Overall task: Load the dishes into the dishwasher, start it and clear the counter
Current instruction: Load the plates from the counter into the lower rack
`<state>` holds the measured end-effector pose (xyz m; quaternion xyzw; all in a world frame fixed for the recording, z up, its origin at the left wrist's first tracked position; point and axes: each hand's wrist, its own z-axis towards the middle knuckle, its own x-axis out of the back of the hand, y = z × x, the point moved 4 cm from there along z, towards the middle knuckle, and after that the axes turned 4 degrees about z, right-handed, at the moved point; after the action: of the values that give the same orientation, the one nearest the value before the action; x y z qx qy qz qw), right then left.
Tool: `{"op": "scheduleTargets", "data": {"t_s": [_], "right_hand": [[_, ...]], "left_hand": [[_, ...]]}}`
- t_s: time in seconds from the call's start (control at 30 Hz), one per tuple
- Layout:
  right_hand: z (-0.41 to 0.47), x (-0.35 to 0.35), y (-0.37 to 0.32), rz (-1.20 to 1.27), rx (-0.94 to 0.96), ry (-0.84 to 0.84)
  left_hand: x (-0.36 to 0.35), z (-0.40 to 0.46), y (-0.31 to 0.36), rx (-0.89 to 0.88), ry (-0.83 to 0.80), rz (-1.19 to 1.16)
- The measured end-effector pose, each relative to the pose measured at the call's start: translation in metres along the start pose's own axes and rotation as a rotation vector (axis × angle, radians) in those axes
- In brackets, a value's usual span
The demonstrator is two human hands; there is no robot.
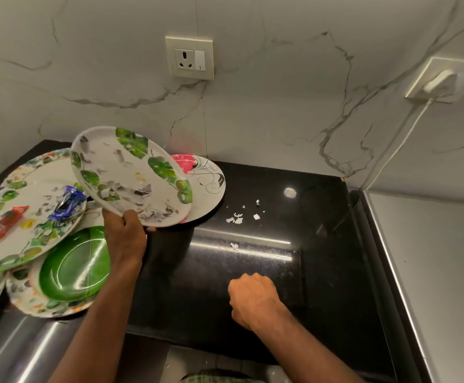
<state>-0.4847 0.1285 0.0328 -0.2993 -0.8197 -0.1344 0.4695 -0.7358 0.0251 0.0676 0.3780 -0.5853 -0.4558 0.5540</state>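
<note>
Gripping the near rim of a leaf-patterned plate (131, 175) with the left hand (125, 233), thumb over the top edge, fingers curled beneath; holding it tilted, far edge raised, clear of the tabletop (253, 299). Hovering low over the near middle of the black tabletop, the right hand (253, 298), fingers curled into a fist with nothing visible inside.

Leaving open dark surface between the two hands and out to the right edge, bordered there by a raised steel strip (391, 244). Running along the near left, a steel edge (17, 352).

Crowding the left side: a green bowl (73, 266) sitting on a floral plate (51, 308), and above it a large leafy plate (28, 225) carrying a red wrapper (8, 223) and a blue wrapper (69, 203). Showing paper shreds and grey smears across the held plate's white face, with green leaves round its rim. Peeking out behind it, a pink-flowered plate (206, 186) lying flat.

Lying farther out, white paper scraps (239, 217) scattered mid-tabletop. Closing off the back, a marble wall carrying a socket (189, 58); on the right wall, a plugged-in charger (441, 82).
</note>
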Motion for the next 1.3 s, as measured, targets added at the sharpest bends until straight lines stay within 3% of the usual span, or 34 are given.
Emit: {"op": "scheduleTargets", "data": {"t_s": [0.2, 0.53, 0.87, 1.0, 1.17, 1.3], "right_hand": [[-0.005, -0.016, 0.002, -0.068, 0.005, 0.012], [-0.016, -0.022, 0.008, -0.093, 0.012, 0.009], [-0.012, -0.027, 0.008, -0.036, -0.014, -0.01], [-0.014, -0.023, 0.008, -0.018, -0.04, -0.011], [-0.022, -0.015, 0.008, 0.0, -0.062, 0.003], [-0.02, -0.015, 0.008, 0.015, -0.068, -0.022]], "left_hand": [[0.015, -0.002, 0.037, -0.311, 0.075, 0.174], [0.016, -0.022, 0.043, -0.621, -0.039, 0.297], [0.015, -0.036, 0.042, -0.313, -0.002, -0.233], [0.003, -0.038, 0.035, 0.02, -0.077, -0.476], [-0.007, -0.046, 0.022, 0.098, -0.179, -0.551], [-0.013, -0.058, 0.01, 0.419, -0.225, -0.715]]}}
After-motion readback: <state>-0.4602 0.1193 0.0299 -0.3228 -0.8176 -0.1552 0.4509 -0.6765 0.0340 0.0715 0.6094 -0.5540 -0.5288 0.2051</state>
